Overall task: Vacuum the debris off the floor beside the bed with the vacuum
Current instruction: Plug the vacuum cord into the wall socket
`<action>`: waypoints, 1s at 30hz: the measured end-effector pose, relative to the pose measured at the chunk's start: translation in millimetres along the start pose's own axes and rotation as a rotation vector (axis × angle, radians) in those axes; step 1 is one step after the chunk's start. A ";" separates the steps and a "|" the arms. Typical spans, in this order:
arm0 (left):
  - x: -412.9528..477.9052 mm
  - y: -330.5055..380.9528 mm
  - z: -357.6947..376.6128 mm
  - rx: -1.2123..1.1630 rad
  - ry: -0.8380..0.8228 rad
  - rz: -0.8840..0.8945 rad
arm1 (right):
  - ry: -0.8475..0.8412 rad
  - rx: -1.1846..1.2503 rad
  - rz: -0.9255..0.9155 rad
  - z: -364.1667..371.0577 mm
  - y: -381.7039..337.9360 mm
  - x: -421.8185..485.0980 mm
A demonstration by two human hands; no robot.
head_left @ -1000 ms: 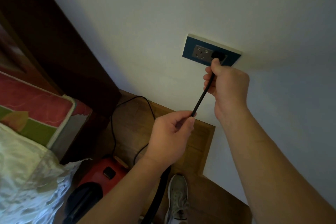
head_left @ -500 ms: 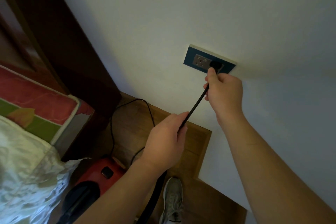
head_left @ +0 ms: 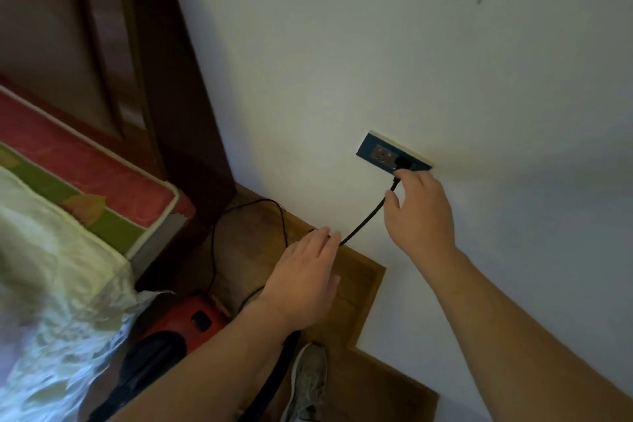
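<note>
Nearest us, our shoe [head_left: 306,380] stood on the wooden floor [head_left: 363,288], with the black hose [head_left: 274,373] running just to its left. Further left sat the vacuum [head_left: 191,313], its red body low on the floor close beside the bed [head_left: 102,188] and partly under the hanging pale bedsheet [head_left: 51,267]. We judged the task barely begun. Power looked arranged, but the hose was in neither hand, no cleaning had started, and we could make out no debris on the little floor that showed. A little farther out, our left hand [head_left: 301,274] reached forward, palm down. Its fingers were straight and close together, their tips at the black cord [head_left: 363,221], and it gripped nothing that we could see. From there the cord climbed up and to the right toward our right hand [head_left: 421,216], which was held up near the wall [head_left: 342,44] on an outstretched arm. That hand's fingers were loose and slightly spread, the upper ones just beside the cord below the plug [head_left: 402,163], and none was visibly curled round it. The plug appeared seated in the right half of the blue outlet [head_left: 368,149]. Farthest left, the dark headboard [head_left: 164,96] rose behind the mattress. What remained, as we judged it, was to lower both hands, take up the hose, switch on and sweep the floor along the bed.
</note>
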State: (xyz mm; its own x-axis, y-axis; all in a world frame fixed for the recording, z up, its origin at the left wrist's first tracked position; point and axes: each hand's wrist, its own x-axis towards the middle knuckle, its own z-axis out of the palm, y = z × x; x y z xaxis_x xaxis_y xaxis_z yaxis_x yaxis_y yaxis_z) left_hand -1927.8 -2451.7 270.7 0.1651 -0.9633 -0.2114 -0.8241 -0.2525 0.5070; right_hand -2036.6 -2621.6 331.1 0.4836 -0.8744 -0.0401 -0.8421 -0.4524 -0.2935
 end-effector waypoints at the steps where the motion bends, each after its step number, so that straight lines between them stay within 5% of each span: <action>1: -4.1 -2.4 -5.2 0.036 -0.023 -0.023 | -0.031 -0.052 -0.029 -2.3 -2.2 -2.4; 30: -130.4 -56.6 -118.4 0.176 0.206 -0.573 | -0.302 -0.225 -0.668 -32.2 -183.0 -31.6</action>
State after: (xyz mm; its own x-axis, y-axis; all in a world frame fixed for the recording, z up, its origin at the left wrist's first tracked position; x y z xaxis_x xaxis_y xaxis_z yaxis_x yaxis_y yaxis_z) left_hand -1838.6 -2322.5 368.5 0.6931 -0.6814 -0.2349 -0.6477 -0.7318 0.2117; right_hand -1905.4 -2516.9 416.9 0.9238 -0.3317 -0.1914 -0.3611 -0.9209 -0.1468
